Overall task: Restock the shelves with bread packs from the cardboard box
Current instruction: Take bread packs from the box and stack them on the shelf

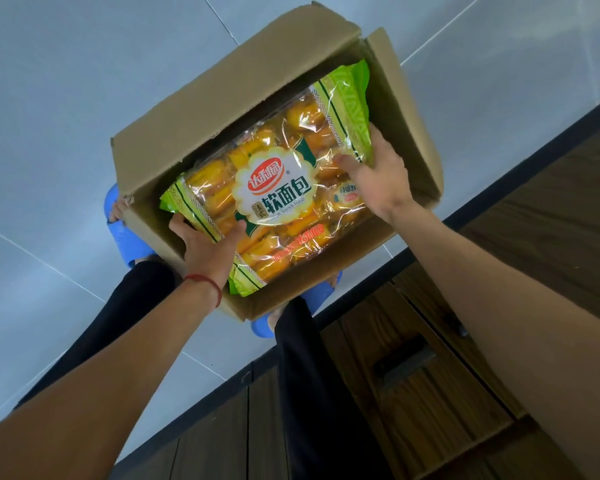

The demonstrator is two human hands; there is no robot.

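Green-edged bread pack (274, 188) runs lengthwise between your left hand (201, 249) and right hand (378, 173); fingers (347, 161) grip both ends.

Head view; steep downward, seemingly tilted; close.

Both bare arms stretch forward. The left hand (205, 245) pinches the bread pack (274, 188) at its 8 o'clock edge, and the right hand (378, 178) grips its 3 o'clock edge, thumbs on top.
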